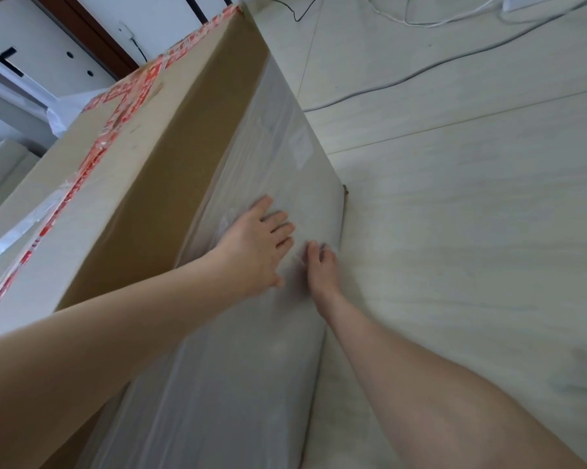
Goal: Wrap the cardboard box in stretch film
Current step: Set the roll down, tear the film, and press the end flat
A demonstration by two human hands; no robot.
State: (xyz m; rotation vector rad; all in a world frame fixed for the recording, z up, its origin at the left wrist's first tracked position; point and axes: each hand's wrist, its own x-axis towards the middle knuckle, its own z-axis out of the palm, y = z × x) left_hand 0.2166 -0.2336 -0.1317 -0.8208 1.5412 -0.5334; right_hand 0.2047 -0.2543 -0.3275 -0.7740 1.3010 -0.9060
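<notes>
A large brown cardboard box [170,157] stands on a pale wood-grain floor [471,198] and fills the left half of the view, running from about 7 o'clock up to 12 o'clock. Its near side face is covered along the lower portion by a cloudy, wrinkled layer of stretch film [271,154], while a strip of bare cardboard shows above the film, toward the top edge. The top of the box carries red-and-white printed tape [123,106] in crossing strips, and a band of clear tape lies at about 9 o'clock. The left hand [256,245] reaches in from 8 o'clock and lies flat on the film with fingers spread, palm pressed to the box side, gripping nothing. The right hand [320,265] comes in from 5 o'clock, just beside the left, its fingers curled against the film near the lower edge of the box; it is slightly blurred, and I cannot tell whether it pinches the film or only presses on it. Toward 1 o'clock, well apart from the box, a grey cable [454,59] and thin white cords [420,22] trail across the floor. At 10 o'clock, behind the box, are white panels and a dark brown frame [89,32].
</notes>
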